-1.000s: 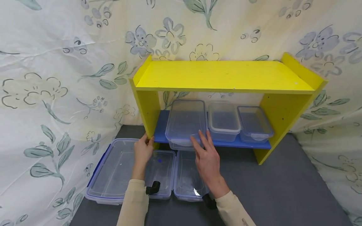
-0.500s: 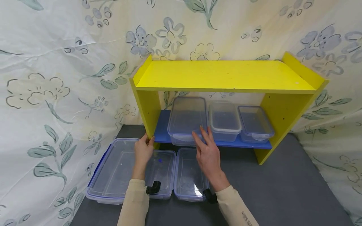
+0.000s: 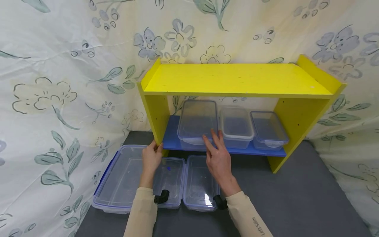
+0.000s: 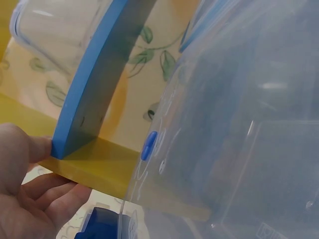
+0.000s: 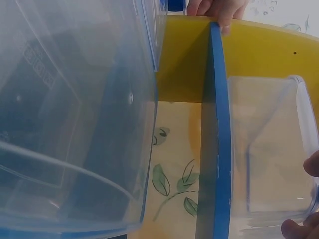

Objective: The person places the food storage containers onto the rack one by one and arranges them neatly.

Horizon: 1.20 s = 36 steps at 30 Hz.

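Note:
My right hand [image 3: 219, 161] touches the front right corner of a clear plastic food container [image 3: 197, 120] with extended fingers. This container has a blue-edged lid and sits on the blue shelf board [image 3: 170, 131], near the left end. In the right wrist view, the fingertips [image 5: 297, 230] lie against its lid end. My left hand [image 3: 151, 159] pinches the lower front edge of the yellow side panel [image 3: 154, 118], close to where the blue board meets it. In the left wrist view, the thumb is on the inner side and the fingers [image 4: 65, 199] are on the outer side.
Right of that container stand a white-lidded container [image 3: 236, 123] and a smaller blue-lidded one [image 3: 269, 126]. Under and before the shelf, a large container [image 3: 118, 184] and two smaller ones, left [image 3: 174, 177] and right [image 3: 199, 181], rest on the dark table [image 3: 296, 197].
The container under my right hand has slid farther back onto the blue board, and its front overhangs less. My right hand moved forward with it; the left hand stayed on the panel.

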Tool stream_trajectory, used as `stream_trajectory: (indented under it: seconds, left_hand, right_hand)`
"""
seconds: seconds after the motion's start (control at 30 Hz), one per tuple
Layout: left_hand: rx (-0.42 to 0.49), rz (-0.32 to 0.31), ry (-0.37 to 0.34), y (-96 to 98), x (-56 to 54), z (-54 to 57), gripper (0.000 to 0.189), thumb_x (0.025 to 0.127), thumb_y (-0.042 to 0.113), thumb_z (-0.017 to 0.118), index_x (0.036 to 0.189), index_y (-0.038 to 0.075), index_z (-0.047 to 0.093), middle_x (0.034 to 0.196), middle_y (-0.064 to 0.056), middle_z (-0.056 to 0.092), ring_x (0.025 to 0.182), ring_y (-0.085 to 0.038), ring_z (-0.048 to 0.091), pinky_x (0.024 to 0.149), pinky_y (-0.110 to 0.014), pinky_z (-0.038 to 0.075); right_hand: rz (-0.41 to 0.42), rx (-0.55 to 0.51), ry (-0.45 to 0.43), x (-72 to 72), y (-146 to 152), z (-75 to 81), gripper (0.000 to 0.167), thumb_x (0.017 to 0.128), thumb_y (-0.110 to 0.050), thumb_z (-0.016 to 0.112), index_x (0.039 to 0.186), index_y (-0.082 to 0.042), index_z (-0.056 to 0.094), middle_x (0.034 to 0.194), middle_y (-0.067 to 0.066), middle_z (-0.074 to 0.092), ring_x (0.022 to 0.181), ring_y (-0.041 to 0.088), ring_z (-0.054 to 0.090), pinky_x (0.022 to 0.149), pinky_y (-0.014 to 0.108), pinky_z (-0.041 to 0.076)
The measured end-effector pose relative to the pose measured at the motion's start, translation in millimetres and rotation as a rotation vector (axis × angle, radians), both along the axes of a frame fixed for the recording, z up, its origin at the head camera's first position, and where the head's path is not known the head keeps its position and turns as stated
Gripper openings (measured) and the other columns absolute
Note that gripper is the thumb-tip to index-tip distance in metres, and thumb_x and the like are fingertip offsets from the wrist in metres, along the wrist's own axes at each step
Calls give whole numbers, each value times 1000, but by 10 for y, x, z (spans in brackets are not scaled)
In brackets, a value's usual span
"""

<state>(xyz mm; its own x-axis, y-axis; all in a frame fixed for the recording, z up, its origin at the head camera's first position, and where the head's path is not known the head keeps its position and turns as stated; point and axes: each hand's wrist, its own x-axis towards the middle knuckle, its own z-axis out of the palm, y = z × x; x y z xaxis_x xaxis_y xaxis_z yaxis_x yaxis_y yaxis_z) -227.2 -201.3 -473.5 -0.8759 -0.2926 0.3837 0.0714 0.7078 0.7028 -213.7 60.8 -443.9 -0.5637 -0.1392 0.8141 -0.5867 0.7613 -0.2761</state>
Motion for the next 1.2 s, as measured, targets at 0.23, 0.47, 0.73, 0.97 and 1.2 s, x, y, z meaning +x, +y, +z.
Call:
stream_trajectory:
  seconds: [0.23,0.47,0.73,0.97,1.2]
  left_hand:
    - [16,5,17,7,0,-19,14,95,22,63,97,8,68,80,-12,74,66,-27,67,60,-38,52]
    - [16,8,11,-10,-16,-24,14,95,21,63,98,8,68,81,-13,74,67,-26,67,59,-37,51]
    - [21,3,6,-2,-14,13,16,95,22,62,100,8,67,84,-14,75,71,-28,70,63,-42,54]
    - [28,1,0,14,-9,3,15,95,22,63,100,9,68,85,-13,75,72,-27,70,63,-41,54]
    - [24,1,12,5,-22,-20,15,95,22,63,100,8,67,85,-14,75,73,-29,70,64,-44,55]
  right_hand:
    - [10,9,-24,-17,1,2,44,85,4,63,127,-11,66,143,20,51,135,47,42,49,34,39]
    - [24,-8,-69,34,29,1,62,80,-1,70,139,-9,54,148,18,46,138,44,39,52,39,47]
    - [69,-194,-52,116,67,-109,64,81,2,66,142,-5,48,148,15,47,138,34,43,96,44,50]
    - [79,-391,0,265,163,-218,40,81,7,61,120,1,66,131,16,63,116,34,63,103,10,37]
    - [56,-493,-136,402,274,-393,27,82,9,63,104,-2,73,96,11,75,82,25,71,79,7,48]
